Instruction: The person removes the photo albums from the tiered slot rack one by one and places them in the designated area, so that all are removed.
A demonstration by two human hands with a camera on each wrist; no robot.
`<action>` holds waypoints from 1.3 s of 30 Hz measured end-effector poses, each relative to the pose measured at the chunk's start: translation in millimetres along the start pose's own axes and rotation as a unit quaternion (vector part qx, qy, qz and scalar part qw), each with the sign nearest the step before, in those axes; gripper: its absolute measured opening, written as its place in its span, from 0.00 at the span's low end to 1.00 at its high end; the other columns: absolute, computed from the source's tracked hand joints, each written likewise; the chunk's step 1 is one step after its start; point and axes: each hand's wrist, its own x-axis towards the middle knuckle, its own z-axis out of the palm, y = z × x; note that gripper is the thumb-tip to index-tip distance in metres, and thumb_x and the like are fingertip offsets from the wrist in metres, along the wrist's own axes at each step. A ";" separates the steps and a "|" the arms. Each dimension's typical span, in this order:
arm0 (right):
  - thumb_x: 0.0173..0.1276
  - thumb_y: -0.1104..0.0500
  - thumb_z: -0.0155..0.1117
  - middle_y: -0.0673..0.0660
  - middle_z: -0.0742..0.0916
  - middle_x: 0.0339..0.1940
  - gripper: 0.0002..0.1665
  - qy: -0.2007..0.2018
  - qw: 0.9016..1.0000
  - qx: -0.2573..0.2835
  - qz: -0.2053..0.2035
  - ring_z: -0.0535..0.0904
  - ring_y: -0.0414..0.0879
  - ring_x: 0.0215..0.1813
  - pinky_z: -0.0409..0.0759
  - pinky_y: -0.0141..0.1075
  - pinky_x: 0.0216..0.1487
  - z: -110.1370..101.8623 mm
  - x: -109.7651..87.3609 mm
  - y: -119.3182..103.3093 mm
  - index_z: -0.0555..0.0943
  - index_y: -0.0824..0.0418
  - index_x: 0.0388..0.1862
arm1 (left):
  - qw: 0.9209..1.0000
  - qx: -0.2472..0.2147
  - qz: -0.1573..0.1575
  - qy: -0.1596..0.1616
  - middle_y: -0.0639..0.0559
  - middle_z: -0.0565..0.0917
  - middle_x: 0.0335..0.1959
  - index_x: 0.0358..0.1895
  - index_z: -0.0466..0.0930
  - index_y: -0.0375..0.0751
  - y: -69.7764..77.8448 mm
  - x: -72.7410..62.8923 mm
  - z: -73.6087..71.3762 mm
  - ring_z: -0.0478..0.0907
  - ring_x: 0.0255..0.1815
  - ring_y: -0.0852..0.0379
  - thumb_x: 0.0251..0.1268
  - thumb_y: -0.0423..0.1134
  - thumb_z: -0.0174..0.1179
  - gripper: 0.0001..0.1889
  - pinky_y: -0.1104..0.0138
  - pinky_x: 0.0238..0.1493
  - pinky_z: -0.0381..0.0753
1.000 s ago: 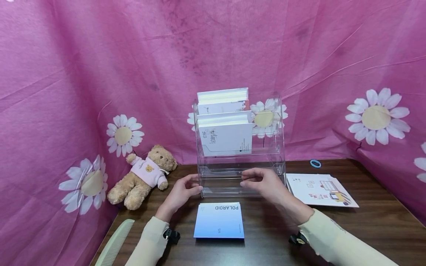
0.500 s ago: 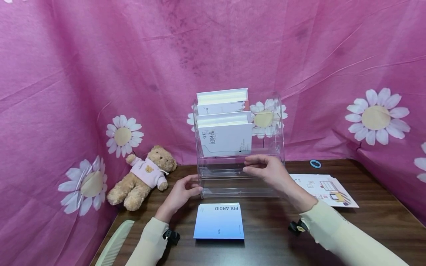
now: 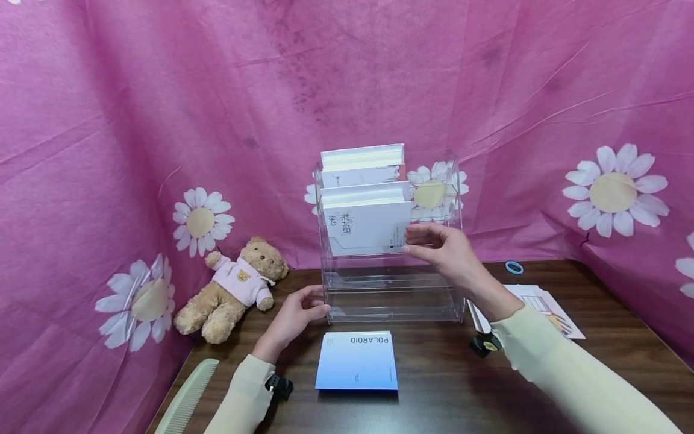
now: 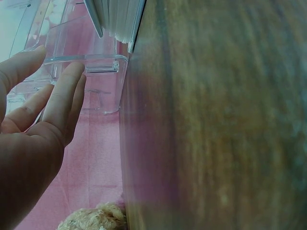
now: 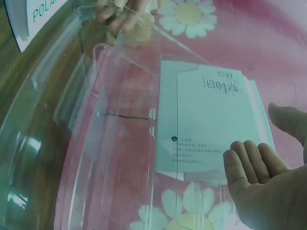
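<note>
A clear tiered rack [image 3: 379, 313] stands on the table. Its left side is touched by my left hand [image 3: 295, 313], fingers extended and thumb at the front edge. A white book [image 3: 363, 226] with Chinese lettering leans in a middle tier. Another white book [image 3: 352, 176] sits in the tier behind it. My right hand [image 3: 447, 252] hovers at the lower right edge of the front white book, its fingers a little bent, the thumb apart and nothing held; the right wrist view shows the palm [image 5: 268, 201] beside the book. A blue book [image 3: 356, 361] marked POLAROID lies flat before the rack.
Right of the rack lie white illustrated books [image 3: 542, 298], partly behind my right forearm, with a light blue ring [image 3: 514, 267] beyond. At left are a teddy bear [image 3: 238, 277] and a pale green comb [image 3: 187, 398]. A pink flowered cloth [image 3: 347, 72] hangs behind.
My right hand has risen from the rack's lowest tier to the front white book's lower right edge. My left hand stays at the rack's left side.
</note>
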 end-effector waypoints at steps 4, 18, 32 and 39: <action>0.76 0.59 0.79 0.73 0.88 0.68 0.32 0.017 1.000 0.012 -0.004 0.87 0.31 0.52 0.87 0.22 0.53 -4.4 5.3 -2.1 0.83 0.68 0.74 | 1.000 -0.001 0.002 -0.002 0.36 0.87 0.66 0.76 0.80 0.38 -0.2 0.5 0.5 0.87 0.66 0.44 0.77 0.39 0.74 0.29 0.72 0.55 0.86; 0.77 0.55 0.79 0.69 0.89 0.68 0.33 0.061 0.998 0.015 -0.018 0.86 0.31 0.55 0.85 0.19 0.54 -13.4 34.3 4.3 0.82 0.63 0.76 | 1.000 0.000 0.000 -0.003 0.36 0.87 0.67 0.76 0.80 0.38 -0.2 0.7 -0.3 0.87 0.66 0.43 0.77 0.38 0.73 0.28 0.71 0.56 0.86; 0.77 0.54 0.79 0.66 0.88 0.70 0.34 0.060 0.998 0.027 -0.022 0.86 0.31 0.55 0.84 0.24 0.44 -14.7 60.9 16.7 0.82 0.60 0.77 | 1.000 0.001 0.006 -0.006 0.36 0.88 0.66 0.76 0.80 0.37 3.3 -1.2 0.1 0.87 0.65 0.44 0.77 0.38 0.73 0.28 0.71 0.56 0.87; 0.77 0.58 0.78 0.47 0.91 0.55 0.33 0.044 0.997 0.054 -0.031 0.87 0.35 0.56 0.87 0.25 0.54 -11.2 68.3 22.8 0.81 0.63 0.77 | 1.000 0.005 0.003 -0.006 0.36 0.88 0.66 0.76 0.79 0.37 2.7 -1.9 0.7 0.87 0.66 0.44 0.77 0.39 0.73 0.29 0.72 0.55 0.86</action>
